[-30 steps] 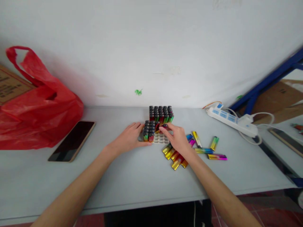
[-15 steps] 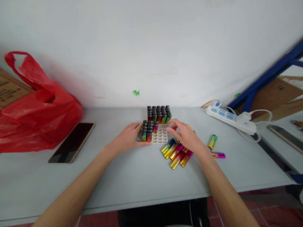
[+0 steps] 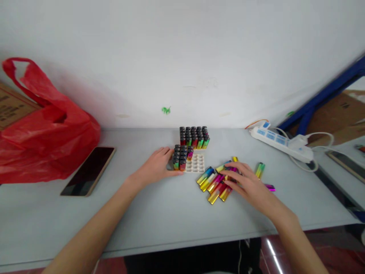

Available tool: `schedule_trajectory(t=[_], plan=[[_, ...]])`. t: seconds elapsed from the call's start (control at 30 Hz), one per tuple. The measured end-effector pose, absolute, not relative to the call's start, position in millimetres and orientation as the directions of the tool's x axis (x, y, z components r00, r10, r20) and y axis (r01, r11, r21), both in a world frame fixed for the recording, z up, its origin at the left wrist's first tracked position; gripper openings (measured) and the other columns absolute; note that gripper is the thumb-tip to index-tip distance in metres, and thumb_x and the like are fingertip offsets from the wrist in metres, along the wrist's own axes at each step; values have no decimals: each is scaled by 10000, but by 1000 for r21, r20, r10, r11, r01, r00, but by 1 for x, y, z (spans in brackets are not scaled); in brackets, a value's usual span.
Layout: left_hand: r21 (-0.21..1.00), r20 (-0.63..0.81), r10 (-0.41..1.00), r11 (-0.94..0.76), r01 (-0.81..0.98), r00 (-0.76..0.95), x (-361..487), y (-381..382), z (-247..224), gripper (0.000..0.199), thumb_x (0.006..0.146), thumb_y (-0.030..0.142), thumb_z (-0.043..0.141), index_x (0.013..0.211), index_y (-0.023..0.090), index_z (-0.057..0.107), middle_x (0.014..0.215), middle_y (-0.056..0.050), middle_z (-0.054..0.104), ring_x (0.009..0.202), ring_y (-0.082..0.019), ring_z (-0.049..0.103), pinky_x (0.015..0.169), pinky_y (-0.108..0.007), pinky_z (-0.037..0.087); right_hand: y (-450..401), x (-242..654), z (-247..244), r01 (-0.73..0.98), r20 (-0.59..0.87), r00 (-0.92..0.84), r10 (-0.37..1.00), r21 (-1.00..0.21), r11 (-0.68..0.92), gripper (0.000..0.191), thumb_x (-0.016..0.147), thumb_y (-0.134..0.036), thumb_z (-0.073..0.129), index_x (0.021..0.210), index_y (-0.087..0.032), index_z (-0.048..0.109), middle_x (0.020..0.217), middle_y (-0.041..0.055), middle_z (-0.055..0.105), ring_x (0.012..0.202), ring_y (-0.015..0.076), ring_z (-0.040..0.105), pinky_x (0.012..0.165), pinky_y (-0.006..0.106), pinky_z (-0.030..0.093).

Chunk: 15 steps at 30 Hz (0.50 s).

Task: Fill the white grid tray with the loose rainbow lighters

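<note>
Two hands at white tray (image 3: 196, 164) on counter (image 3: 159, 213). Left hand (image 3: 156, 167) flat against tray's left side, steadying, fingers spread. Right hand (image 3: 248, 186) right of tray, fingers loosely spread over loose lighters (image 3: 212, 182), gripping none visibly.

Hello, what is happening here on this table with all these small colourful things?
A person is working with lighters. The left hand rests against a white tray, partly filled with upright lighters. The right hand lies open over a pile of loose lighters lying on the table. A full tray of lighters stands behind. A phone and red bag lie at the left.
</note>
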<state>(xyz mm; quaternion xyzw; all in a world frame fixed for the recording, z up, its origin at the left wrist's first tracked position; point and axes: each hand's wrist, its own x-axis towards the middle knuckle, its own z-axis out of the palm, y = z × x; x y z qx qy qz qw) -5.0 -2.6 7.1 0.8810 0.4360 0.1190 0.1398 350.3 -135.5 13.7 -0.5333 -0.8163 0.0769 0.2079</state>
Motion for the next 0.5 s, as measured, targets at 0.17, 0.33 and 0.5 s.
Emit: schedule_trajectory(t=[0.17,0.33,0.5], plan=[[360,83,805,-574,735,588,-5,-2,7,775,789,838,729,1196,179,682,1249,-178,709,1184,-396,676,1080,-533,540,-133,350,13,854,215,-370,904,-304,422,309,1077,-280,594,1343,-304,749,1439,117,648,1357,321,612,1185,562,527],[376,69,815,-556,742,576,-5,-2,11,773,761,890,702,1089,190,695,1181,-169,715,1123,-395,687,1039,-543,556,-117,345,29,828,103,-462,881,-306,470,252,1038,-240,664,1255,-296,778,1438,132,609,1362,332,588,1180,594,510],[400,83,816,-554,731,573,-6,-1,9,729,766,851,731,1100,204,700,1204,-170,718,1145,-397,690,1024,-528,562,-103,343,42,787,51,-520,853,-360,501,234,942,-167,782,1158,-257,785,1417,141,613,1383,337,565,1191,575,479]])
